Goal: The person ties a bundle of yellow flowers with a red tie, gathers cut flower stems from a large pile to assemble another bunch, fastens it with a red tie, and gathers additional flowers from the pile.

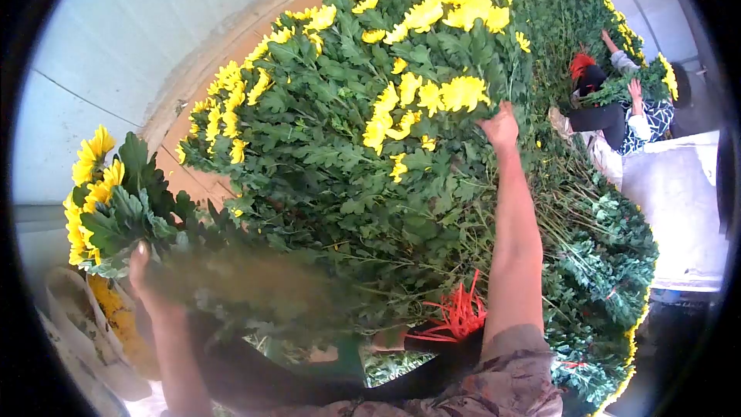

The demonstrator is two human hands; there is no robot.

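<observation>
My left hand (147, 282) is closed around a bunch of yellow chrysanthemums (96, 193) at the lower left, its thumb up against the leaves. The flower heads point to the upper left, and the stems blur towards my body. My right arm is stretched out over a large heap of cut chrysanthemums (332, 147). At its end my right hand (502, 127) is closed among the leaves, just right of a cluster of yellow heads (463, 94). Its fingertips are partly hidden in the foliage, and they appear to pinch a chrysanthemum stem.
Red ties (459, 315) hang near my waist. At the right another person (621, 112) handles chrysanthemums, with red strips beside them. More bundled stems (594, 255) lie along the right side. A pale wall (154, 38) curves behind the heap, and a white sack (93, 332) stands lower left.
</observation>
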